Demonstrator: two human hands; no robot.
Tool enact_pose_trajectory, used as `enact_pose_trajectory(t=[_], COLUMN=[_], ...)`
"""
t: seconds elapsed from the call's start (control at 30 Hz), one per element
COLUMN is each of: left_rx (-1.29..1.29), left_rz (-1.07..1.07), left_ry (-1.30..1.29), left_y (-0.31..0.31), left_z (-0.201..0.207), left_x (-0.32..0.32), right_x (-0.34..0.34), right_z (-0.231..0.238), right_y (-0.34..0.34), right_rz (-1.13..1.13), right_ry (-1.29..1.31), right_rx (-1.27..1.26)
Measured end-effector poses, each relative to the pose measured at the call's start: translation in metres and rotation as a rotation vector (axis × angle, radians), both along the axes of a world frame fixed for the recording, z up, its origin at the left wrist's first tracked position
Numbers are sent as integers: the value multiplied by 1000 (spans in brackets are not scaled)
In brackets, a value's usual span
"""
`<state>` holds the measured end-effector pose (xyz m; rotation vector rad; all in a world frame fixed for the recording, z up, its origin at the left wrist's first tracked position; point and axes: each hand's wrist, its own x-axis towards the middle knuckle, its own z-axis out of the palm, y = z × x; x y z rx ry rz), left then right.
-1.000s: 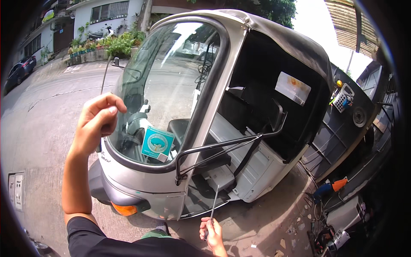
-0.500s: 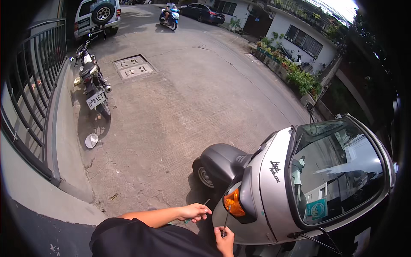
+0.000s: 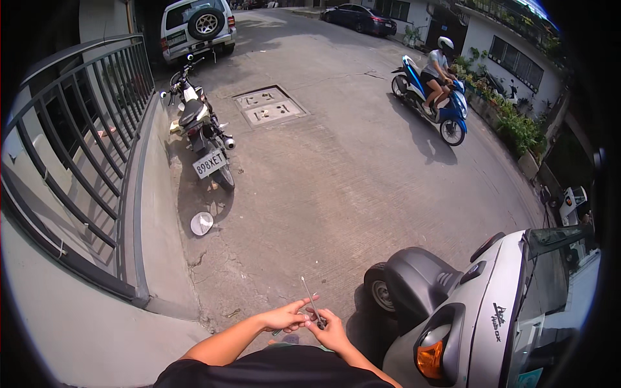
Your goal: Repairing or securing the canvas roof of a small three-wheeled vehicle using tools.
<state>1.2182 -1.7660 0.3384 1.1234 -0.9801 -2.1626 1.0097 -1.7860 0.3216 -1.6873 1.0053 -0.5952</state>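
My two hands are close together in front of my body, fingers almost touching. My right hand (image 3: pixel 331 333) is closed around a screwdriver (image 3: pixel 310 297), its dark handle in my fingers and its long metal shaft pointing up and forward. My left hand (image 3: pixel 284 318) has its index finger stretched out beside that shaft. Its other fingers are curled around a small tool with a green handle (image 3: pixel 277 332), mostly hidden. To the right stands a silver three-wheeled vehicle (image 3: pixel 475 284) with an orange turn signal (image 3: pixel 429 359), apart from my hands.
On the left, a low wall carries a dark metal railing (image 3: pixel 84 123). A parked motorcycle (image 3: pixel 197 123) stands beside it, with a round white object (image 3: pixel 202 224) on the ground behind. A person rides a blue scooter (image 3: pixel 453 107) on the road. Farther off is a white SUV (image 3: pixel 187 32).
My view has turned left. My right hand and the screwdriver have moved away from the turn signal, over to my left hand. The scooter rider has come much nearer.
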Motion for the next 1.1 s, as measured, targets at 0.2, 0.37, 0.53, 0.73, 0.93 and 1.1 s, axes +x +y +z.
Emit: enact_pose_trajectory(t=[0.2,0.37,0.53,0.73,0.93,1.1], left_rx=[60,191,-2,-386,-429,-440], left_rz=[-158,-82,84,355,404,450], left_ry=[122,109,-176,-164,-100,-82], left_y=[-72,-163,-290,-465,-571,-666], left_z=[-22,-50,-44,61,98,62], left_x=[-4,-16,-37,-60,-78,-68], right_x=[-18,-27,-39,-49,-56,-44], right_z=[-44,-38,-44,55,80,76], right_y=[-59,-149,-261,-433,-553,-651], right_rz=[77,0,-184,-405,-479,-368], right_ry=[-166,-205,-250,-369,-518,-522], right_rx=[194,273,289,184,220,204])
